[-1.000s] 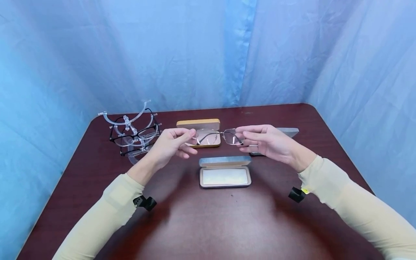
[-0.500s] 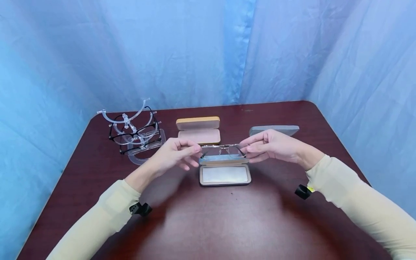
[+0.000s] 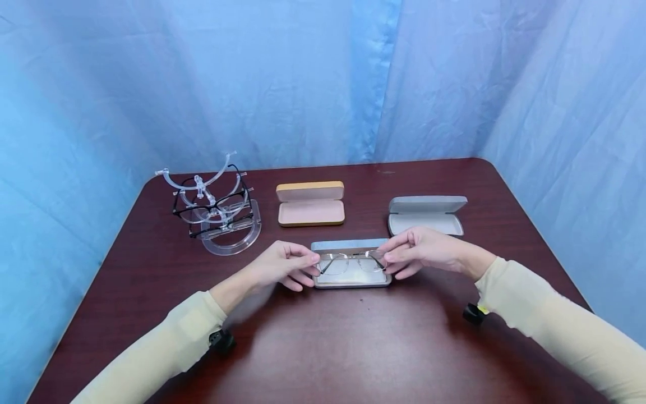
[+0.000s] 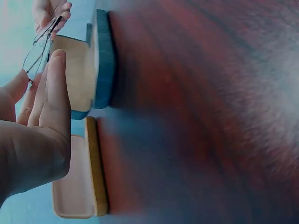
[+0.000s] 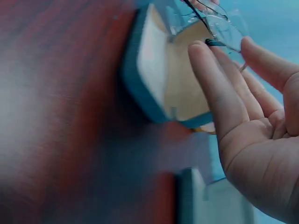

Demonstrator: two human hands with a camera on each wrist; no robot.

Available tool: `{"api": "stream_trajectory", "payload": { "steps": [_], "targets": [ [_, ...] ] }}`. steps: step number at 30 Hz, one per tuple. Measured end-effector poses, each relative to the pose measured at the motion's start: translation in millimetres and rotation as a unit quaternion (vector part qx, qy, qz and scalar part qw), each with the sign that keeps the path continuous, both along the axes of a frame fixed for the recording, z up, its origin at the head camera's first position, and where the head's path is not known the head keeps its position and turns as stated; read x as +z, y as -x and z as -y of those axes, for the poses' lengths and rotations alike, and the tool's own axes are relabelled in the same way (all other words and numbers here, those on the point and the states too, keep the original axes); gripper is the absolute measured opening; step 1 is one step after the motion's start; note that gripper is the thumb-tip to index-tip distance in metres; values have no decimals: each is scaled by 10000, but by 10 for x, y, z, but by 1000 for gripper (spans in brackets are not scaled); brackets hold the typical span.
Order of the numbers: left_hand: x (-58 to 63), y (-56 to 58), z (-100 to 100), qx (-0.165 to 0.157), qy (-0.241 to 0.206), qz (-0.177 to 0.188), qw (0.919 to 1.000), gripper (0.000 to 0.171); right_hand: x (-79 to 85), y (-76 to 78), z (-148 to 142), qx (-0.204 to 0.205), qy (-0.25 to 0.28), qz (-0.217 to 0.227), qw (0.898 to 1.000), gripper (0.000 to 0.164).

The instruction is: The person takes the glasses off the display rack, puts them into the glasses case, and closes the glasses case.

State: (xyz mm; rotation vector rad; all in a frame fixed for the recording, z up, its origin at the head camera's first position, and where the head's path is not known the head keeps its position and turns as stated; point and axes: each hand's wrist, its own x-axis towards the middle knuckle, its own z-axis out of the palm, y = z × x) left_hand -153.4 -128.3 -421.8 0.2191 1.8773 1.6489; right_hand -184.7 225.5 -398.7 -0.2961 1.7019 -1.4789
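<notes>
Glasses [image 3: 348, 257]: we hold them over the open blue case [image 3: 348, 245].
Left hand [image 3: 286, 264]: thumb and fingers pinching one end, at the blue case's left.
Right hand [image 3: 425, 251]: likewise pinching the other end, at the blue case's right.
Lenses [image 3: 334, 266]: we'd best keep them level, grip light, never scraping the blue case.

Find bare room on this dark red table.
Free: the table in front of the blue oblong case, and between yellow oblong case and grey oblong case. Crowded: over the blue case (left hand, right hand, thin metal glasses).
</notes>
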Motion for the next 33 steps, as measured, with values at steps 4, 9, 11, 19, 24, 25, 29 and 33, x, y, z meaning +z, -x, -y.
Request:
{"api": "stream_trajectory", "payload": {
  "steps": [4,9,11,19,24,25,29,33],
  "targets": [
    [-106,9,-14,124,40,169,9998,39,-124,-13,-19,12,274,125,9995,48],
    [-194,12,-40,103,131,279,9995,33,-261,-41,-38,-20,107,-9,9999,48],
    [-225,14,-51,65,136,313,9994,32,-325,-49,-31,-75,-7,-27,10000,50],
    [-309,22,-45,47,49,477,9988,35,-456,-48,-3,-269,-188,23,9995,52],
    [-306,28,-42,19,220,476,9986,31,-439,-31,10,-371,-461,35,9982,51],
    [-302,31,-45,5,281,458,9986,30,-434,-27,10,-380,-530,10,9979,50],
    [-294,49,-63,-15,508,410,9979,27,-422,-1,15,-416,-794,-69,9959,49],
    [-289,54,-78,44,643,407,9971,25,-419,28,25,-401,-921,-59,9949,47]
  ]
}}
